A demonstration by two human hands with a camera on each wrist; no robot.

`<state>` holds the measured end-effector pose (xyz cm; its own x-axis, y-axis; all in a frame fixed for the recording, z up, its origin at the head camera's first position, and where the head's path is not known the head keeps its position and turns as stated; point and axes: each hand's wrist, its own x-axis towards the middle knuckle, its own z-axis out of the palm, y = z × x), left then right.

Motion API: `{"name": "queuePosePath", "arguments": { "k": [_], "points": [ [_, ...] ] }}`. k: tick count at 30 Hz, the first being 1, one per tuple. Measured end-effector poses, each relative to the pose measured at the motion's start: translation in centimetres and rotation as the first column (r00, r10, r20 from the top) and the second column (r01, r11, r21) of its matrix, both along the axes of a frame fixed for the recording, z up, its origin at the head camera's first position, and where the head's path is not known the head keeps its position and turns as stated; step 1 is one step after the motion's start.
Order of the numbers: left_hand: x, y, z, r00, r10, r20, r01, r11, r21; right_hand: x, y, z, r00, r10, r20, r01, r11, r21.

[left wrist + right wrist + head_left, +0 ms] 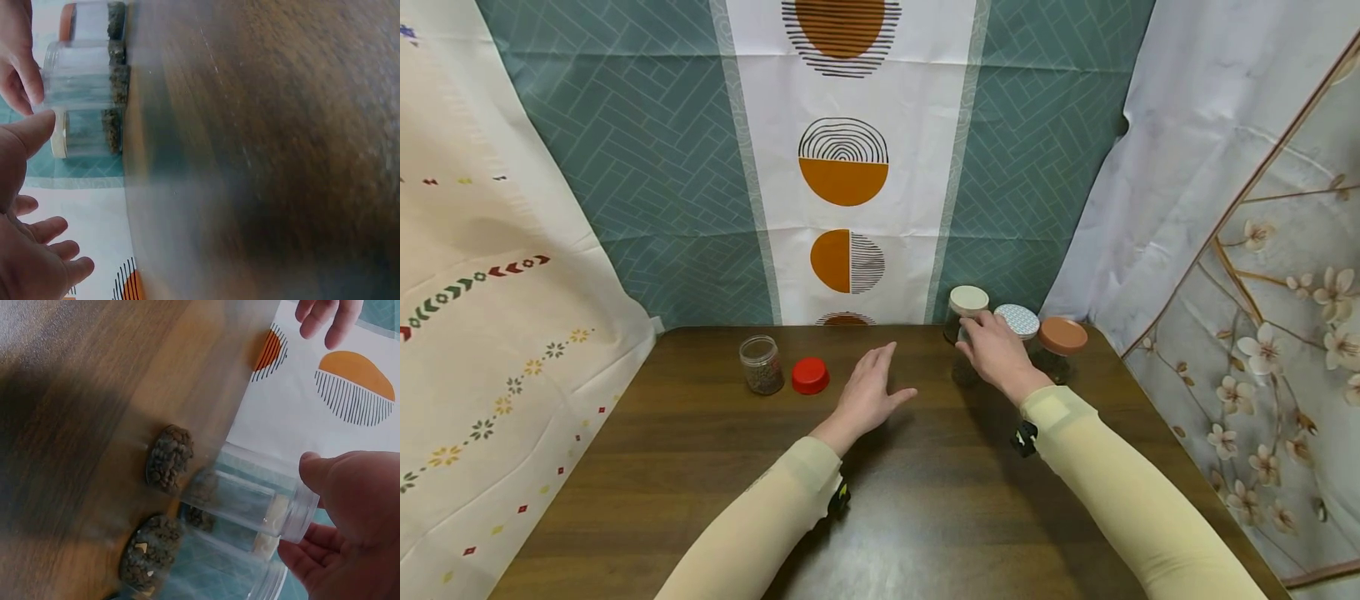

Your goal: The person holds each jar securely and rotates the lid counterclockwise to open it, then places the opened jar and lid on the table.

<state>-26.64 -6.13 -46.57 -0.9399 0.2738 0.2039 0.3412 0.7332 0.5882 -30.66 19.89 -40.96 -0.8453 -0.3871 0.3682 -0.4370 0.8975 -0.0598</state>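
Well, from my remote seat the surface is a brown wooden table (662, 467), its grain in long streaks and a glossy patch of light near the front. Behind it I have a hanging cloth: teal panels (647, 125) with a herringbone print flank a white strip (917, 167) of orange and black-lined circles. A cream cloth (475, 350) with small motifs hangs at left, a blossom-printed one (1277, 400) at right.

The right hand (1000, 350) grips the top of a clear jar (240, 494), thumb and fingers on either side. That jar stands upright on the table near the back right, smooth-walled, with brown pebbly lumps (170, 459) at its base. Around it I count a matte cream lid (969, 297), a patterned lid (1017, 320) and an orange lid (1063, 335), all round, on jars.

The left hand (867, 396) hovers over the table, fingers and thumb apart. Beyond it sit a domed red cap (810, 377) and a see-through container (763, 372) with dark grains.
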Motion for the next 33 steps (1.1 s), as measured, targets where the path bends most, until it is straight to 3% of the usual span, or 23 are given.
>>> {"name": "queuePosePath", "arguments": {
  "k": [8, 14, 21, 27, 33],
  "points": [
    [0.2, 0.1, -0.3, 0.999, -0.006, 0.052, 0.005, 1.0, 0.006, 0.7, -0.3, -0.1, 1.0, 0.002, 0.026, 0.0, 0.998, -0.064],
    [0.4, -0.1, -0.2, 0.996, -0.025, 0.081, 0.022, 0.999, 0.046, 1.7, -0.7, 0.4, 0.99, -0.012, 0.14, 0.037, 0.983, -0.178],
    [1.0, -0.5, 0.2, 0.995, -0.051, 0.083, 0.044, 0.996, 0.081, 2.5, -1.5, 0.4, 0.965, 0.013, 0.262, 0.069, 0.952, -0.3],
    [1.9, -1.4, 0.3, 0.996, -0.05, 0.07, 0.043, 0.994, 0.098, 3.1, -2.4, 0.2, 0.947, 0.046, 0.318, 0.08, 0.925, -0.373],
    [2.7, -2.1, 0.2, 0.995, -0.051, 0.083, 0.041, 0.992, 0.119, 4.1, -3.2, -0.2, 0.932, 0.098, 0.348, 0.084, 0.877, -0.474]
  ]
}}
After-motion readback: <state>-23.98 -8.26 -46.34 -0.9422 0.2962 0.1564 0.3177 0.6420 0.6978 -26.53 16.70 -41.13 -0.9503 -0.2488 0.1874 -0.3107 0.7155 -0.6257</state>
